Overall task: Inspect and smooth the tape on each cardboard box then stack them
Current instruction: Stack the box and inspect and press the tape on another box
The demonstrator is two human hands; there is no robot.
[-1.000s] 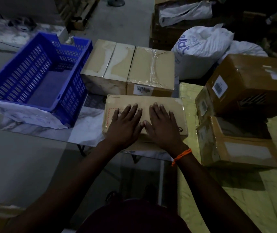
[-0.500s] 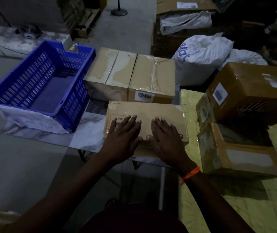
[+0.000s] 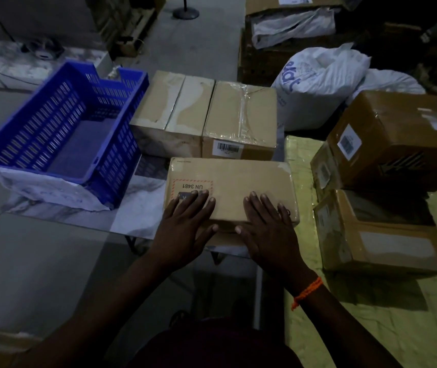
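1. Your left hand [image 3: 185,224] and right hand [image 3: 267,224] lie flat, fingers straight, pressing the flat tan cardboard box [image 3: 232,187] at the marble-patterned counter [image 3: 137,208] edge.
2. Smoothing step; next, likely lift and stack it.

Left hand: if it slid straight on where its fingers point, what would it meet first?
The left hand, flat on the near box, would probably meet the barcoded box behind it; heights are unclear.

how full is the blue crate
Empty: the blue crate shows its bare floor through the open top, and nothing can be seen lying inside it.
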